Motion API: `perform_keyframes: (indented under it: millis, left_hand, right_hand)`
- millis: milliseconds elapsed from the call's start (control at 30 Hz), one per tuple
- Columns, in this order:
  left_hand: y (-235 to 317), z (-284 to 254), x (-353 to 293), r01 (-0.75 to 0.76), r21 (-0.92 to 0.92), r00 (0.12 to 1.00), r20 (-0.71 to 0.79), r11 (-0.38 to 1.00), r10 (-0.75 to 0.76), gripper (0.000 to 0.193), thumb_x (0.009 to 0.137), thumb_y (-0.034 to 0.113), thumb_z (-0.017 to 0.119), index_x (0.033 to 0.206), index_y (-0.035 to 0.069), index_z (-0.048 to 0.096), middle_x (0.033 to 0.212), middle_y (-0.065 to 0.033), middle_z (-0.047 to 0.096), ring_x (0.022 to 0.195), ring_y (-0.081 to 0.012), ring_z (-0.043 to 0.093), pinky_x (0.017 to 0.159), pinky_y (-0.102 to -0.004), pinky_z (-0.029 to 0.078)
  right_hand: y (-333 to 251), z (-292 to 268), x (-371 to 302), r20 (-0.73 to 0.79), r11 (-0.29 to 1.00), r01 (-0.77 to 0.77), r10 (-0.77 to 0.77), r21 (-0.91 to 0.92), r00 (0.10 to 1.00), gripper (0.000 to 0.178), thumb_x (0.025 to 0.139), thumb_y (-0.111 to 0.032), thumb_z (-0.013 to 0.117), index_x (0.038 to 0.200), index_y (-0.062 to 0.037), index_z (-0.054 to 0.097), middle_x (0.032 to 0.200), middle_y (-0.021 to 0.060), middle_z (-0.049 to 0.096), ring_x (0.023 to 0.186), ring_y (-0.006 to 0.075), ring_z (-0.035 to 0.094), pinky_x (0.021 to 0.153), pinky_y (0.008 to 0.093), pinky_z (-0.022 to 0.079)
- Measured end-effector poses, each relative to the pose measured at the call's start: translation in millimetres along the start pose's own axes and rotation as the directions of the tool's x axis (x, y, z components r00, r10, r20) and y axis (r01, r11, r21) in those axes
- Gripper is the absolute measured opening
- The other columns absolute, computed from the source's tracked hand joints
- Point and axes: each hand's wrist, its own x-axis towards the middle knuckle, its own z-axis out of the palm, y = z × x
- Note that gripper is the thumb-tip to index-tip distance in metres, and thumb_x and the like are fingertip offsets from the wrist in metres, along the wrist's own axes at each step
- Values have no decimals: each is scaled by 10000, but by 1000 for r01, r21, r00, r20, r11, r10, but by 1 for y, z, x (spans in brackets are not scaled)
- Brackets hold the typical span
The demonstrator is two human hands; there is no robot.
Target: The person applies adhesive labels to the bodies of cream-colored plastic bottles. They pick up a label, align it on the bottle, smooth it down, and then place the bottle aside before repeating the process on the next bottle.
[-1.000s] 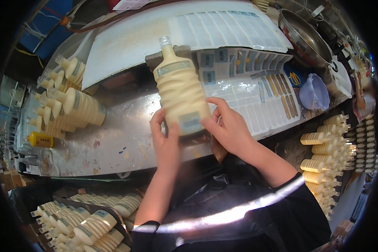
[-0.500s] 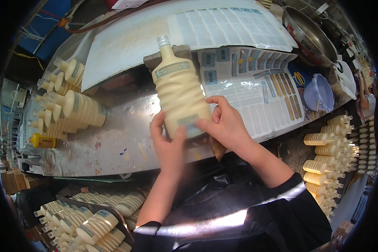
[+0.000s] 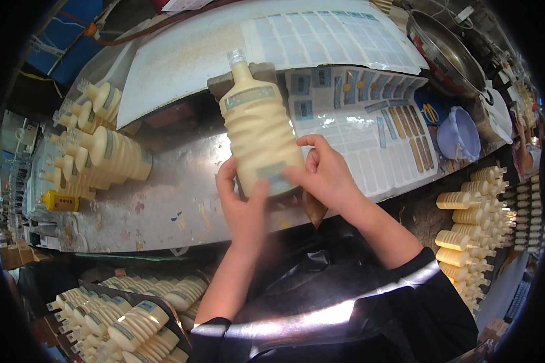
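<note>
A cream bottle (image 3: 259, 130) with rippled sides and a clear neck lies tilted back on a brown block (image 3: 266, 72), its neck pointing away from me. My left hand (image 3: 241, 196) grips its lower left side, fingers on the edge and thumb on the front. On the lower right, my right hand (image 3: 324, 172) holds the bottle's edge, its thumb over a blue-grey label (image 3: 274, 173) near the base. The thumbs are a little blurred and partly cover that label. Another patterned label band (image 3: 249, 97) runs across the bottle's shoulder.
Sticker sheets (image 3: 369, 133) with blue and gold labels lie to the right, beside a lavender bucket (image 3: 459, 134). Several cream bottles (image 3: 112, 154) stand at left with a yellow container (image 3: 60, 200). More bottles fill a crate (image 3: 133, 320) at lower left and racks (image 3: 466, 236) at right.
Both hands stay on the bottle in nearly the same place. My right thumb has shifted slightly over the lower label; the whole view has moved a little.
</note>
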Motion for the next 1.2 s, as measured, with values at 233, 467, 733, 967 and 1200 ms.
perform_keyframes:
  millis: [233,467,733,967,1200]
  left_hand:
    - [-2,-7,0,0,-104,998,67,995,8,576,1001,185,635,1493,19,384,1473,-153,448,1387,-257,425,1169,-400,351]
    - [4,-1,-2,0,-57,998,60,998,3,651,941,91,678,1507,41,359,1468,-154,440,1367,-248,443,1156,-394,372]
    - [-1,-1,-2,-26,-31,999,44,999,28,652,943,99,680,1509,43,361,1457,-156,445,1358,-258,455,1147,-400,383]
    - [4,-1,-3,-14,7,998,66,1000,14,717,912,100,703,1516,29,323,1454,-169,422,1335,-274,481,1110,-399,433]
    - [13,7,-3,19,10,999,44,1000,-19,780,867,80,735,1507,34,290,1454,-185,405,1318,-293,504,1060,-407,483]
  right_hand:
    - [0,-8,-3,126,983,-98,78,157,989,585,868,-232,788,1355,4,568,761,-11,562,706,67,542,649,249,466]
    - [0,-2,-4,52,999,-9,7,37,999,612,828,-247,821,1329,8,579,734,-23,511,679,79,513,626,264,447]
    - [2,0,-3,35,1000,6,-7,24,999,607,829,-269,819,1312,13,584,734,-24,515,675,80,514,619,265,441]
    - [-1,-7,-1,122,997,-71,67,34,990,701,834,-410,781,1332,28,555,909,188,715,855,321,720,786,406,556]
    - [-12,-7,-4,96,994,-79,85,-70,992,764,806,-428,802,1349,40,536,924,199,723,862,334,726,792,410,560]
